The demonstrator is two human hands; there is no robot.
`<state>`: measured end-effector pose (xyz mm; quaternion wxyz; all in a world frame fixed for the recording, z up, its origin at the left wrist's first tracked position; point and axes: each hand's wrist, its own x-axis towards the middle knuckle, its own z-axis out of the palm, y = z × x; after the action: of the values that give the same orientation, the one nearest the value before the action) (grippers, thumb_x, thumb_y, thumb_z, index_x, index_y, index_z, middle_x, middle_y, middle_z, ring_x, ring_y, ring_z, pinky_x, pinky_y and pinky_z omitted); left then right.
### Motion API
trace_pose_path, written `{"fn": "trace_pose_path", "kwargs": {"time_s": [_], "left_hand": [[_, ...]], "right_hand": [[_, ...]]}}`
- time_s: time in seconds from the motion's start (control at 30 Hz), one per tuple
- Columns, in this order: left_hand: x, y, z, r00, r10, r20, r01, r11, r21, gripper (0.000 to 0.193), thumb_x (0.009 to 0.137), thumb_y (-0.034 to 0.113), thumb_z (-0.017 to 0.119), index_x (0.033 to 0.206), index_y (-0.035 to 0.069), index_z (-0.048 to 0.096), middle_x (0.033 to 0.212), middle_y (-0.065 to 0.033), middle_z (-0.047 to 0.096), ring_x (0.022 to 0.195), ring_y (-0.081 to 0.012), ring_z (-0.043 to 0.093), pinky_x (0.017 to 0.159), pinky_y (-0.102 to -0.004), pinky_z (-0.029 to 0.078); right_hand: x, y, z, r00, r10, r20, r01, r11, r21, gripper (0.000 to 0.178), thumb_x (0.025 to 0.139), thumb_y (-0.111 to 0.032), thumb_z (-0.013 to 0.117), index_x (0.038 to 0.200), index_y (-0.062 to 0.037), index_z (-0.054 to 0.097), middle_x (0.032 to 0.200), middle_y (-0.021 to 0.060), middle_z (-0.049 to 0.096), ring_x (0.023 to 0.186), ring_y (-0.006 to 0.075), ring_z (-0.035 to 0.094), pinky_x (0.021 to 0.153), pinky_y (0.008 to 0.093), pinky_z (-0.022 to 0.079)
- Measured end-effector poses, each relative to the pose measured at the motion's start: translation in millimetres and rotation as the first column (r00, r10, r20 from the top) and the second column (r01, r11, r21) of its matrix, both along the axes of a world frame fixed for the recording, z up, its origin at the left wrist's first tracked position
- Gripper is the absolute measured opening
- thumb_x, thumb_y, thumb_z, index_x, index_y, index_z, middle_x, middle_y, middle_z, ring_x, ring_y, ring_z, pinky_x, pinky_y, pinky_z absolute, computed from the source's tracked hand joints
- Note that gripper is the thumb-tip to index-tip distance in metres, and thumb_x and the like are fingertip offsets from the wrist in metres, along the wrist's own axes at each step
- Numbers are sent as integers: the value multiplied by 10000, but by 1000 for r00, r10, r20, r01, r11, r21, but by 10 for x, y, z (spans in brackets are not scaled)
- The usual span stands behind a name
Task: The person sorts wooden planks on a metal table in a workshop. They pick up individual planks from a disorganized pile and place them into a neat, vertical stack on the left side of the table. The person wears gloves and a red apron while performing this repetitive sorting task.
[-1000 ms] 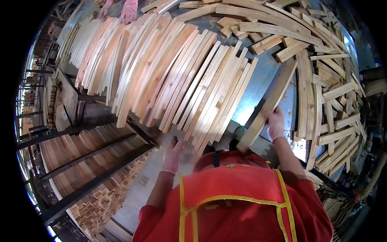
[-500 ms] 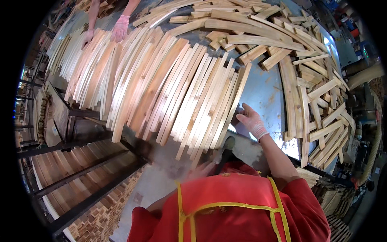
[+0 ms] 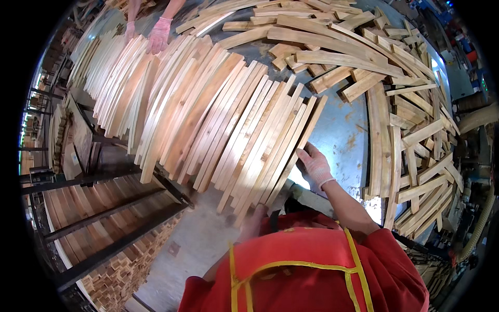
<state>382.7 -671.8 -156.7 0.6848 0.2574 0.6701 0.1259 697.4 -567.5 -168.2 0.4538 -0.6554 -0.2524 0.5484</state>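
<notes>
A long row of pale wooden strips (image 3: 244, 130) lies side by side on the metal table, their near ends uneven. In a pale glove, my right hand (image 3: 315, 167) is at the right side of the row, thumb and fingers apart and touching the outermost wooden strip (image 3: 306, 130). My left hand (image 3: 252, 222) is low at the near ends of the strips; it is blurred and partly hidden, so its fingers cannot be read. Across the row, another person's gloved hands (image 3: 159, 35) rest on the strips' far ends at the upper left.
Loose wooden pieces (image 3: 416, 140) lie heaped along the right and far sides of the metal table (image 3: 340, 122). At the lower left, a dark metal frame (image 3: 114, 239) stands over stacked boards (image 3: 99, 210). A ribbed hose (image 3: 481, 223) hangs at the far right.
My right hand has moved left and down onto the outermost strip. My left hand has come up to the near ends. The other person's hands have shifted slightly right.
</notes>
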Motion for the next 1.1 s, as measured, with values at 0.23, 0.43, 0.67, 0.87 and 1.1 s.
{"fn": "trace_pose_path", "kwargs": {"time_s": [0.23, 0.43, 0.67, 0.87, 1.1], "left_hand": [[182, 181, 1010, 994, -100, 46, 93, 987, 132, 578, 989, 452, 672, 1376, 23, 653, 1154, -181, 735, 1143, -306, 676, 1013, -426, 507], [127, 855, 1683, 629, -680, -377, 727, 342, 596, 484, 952, 329, 701, 1383, 117, 640, 1340, -217, 647, 1236, -361, 641, 1085, -431, 494], [-18, 1527, 2117, 441, 151, -885, 848, -393, 356, 258, 963, 270, 633, 1143, 87, 658, 1253, -103, 600, 1337, -246, 527, 1179, -493, 414], [-416, 2284, 1853, 169, -561, -811, 980, 182, 78, 436, 979, 335, 656, 1336, 86, 635, 1379, -119, 609, 1402, -284, 508, 1190, -473, 397], [-811, 3033, 1395, 207, 31, -978, 958, 195, 209, 645, 964, 448, 667, 1479, 72, 569, 1548, -161, 534, 1480, -362, 439, 1252, -552, 279]], "right_hand": [[-147, 76, 1005, 997, -45, 55, 42, 998, 57, 587, 1027, -162, 668, 1550, 37, 488, 1230, 103, 719, 1040, 160, 663, 876, 306, 549], [-645, 359, 1309, 877, -169, -449, 252, 959, 130, 758, 918, -106, 766, 1552, -10, 363, 1215, 126, 645, 941, 217, 653, 750, 359, 597], [-943, -63, 1927, 559, 411, 720, -697, 703, 140, 801, 785, 89, 592, 1565, -31, 457, 1383, 217, 651, 1156, 365, 676, 1035, 442, 551], [-920, 76, 1983, 266, -186, 946, -516, 801, 303, 695, 755, -32, 796, 1425, -73, 617, 1312, 171, 679, 1242, 412, 622, 1115, 504, 482], [-294, -214, 467, 932, 175, 316, -59, 937, -345, 930, 941, -451, 747, 1626, 3, 312, 1205, 175, 743, 1110, 270, 719, 998, 378, 543]]}}
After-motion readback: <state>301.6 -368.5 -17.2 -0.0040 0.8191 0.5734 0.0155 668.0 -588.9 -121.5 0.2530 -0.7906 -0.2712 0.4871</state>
